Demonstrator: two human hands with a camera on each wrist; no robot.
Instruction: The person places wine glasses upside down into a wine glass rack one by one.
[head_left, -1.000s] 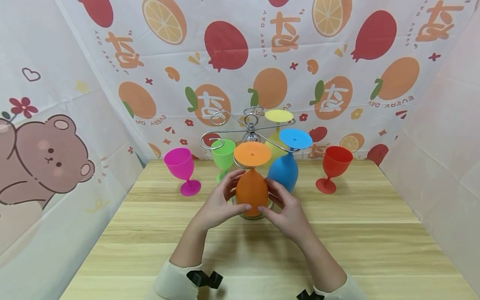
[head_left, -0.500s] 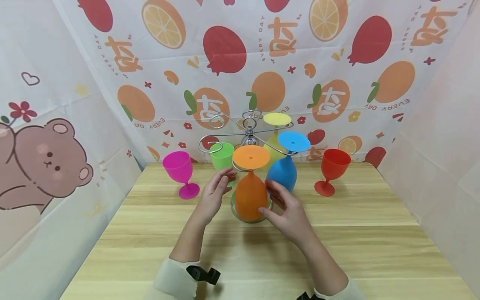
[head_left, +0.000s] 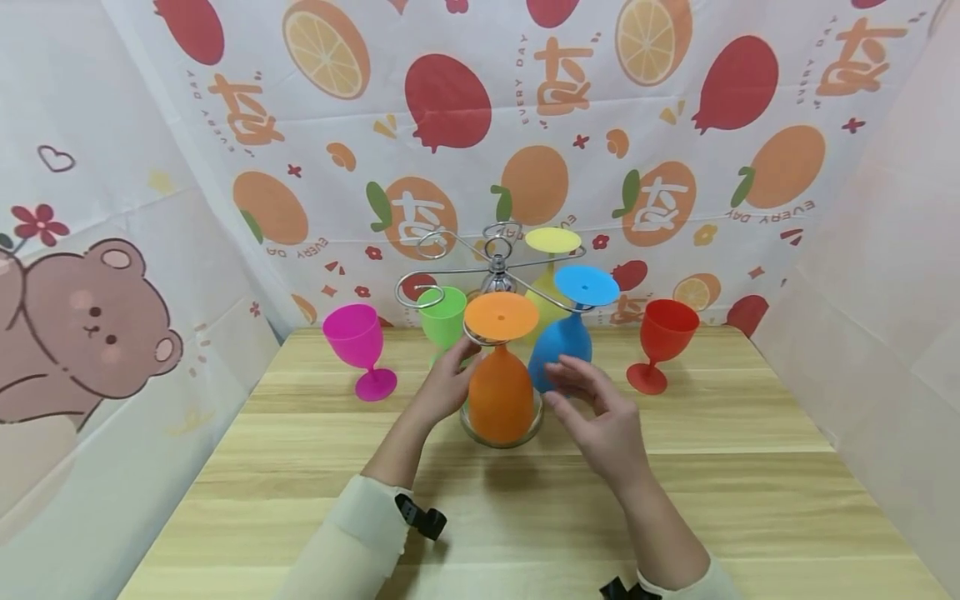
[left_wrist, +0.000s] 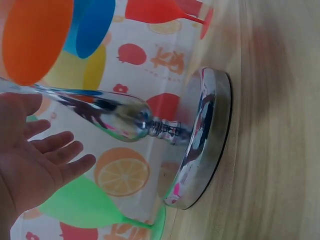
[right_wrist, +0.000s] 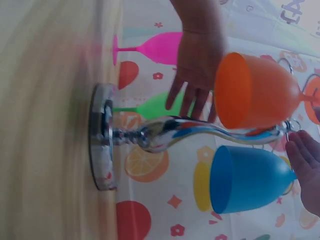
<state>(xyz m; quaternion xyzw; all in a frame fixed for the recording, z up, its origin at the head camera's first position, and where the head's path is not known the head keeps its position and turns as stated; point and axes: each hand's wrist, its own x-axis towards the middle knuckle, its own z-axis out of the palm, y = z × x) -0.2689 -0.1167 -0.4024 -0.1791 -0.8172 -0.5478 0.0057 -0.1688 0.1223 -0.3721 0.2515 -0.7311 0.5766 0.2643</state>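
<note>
A chrome goblet rack with curled wire arms and a round base stands on the table. From its arms an orange goblet, a blue goblet and a yellow goblet hang upside down by their feet. My left hand reaches in at the left of the orange goblet, fingers extended near the rack's stem; whether it touches is unclear. Beside the blue goblet my right hand has loosely bent fingers and holds nothing.
Upright on the wooden table stand a magenta goblet at left, a green goblet behind my left hand, and a red goblet at right. A fruit-print cloth hangs behind the table.
Both hands were around the orange goblet; first the left came off, then the right. The left has since moved in towards the stem, and the right has shifted rightwards.
</note>
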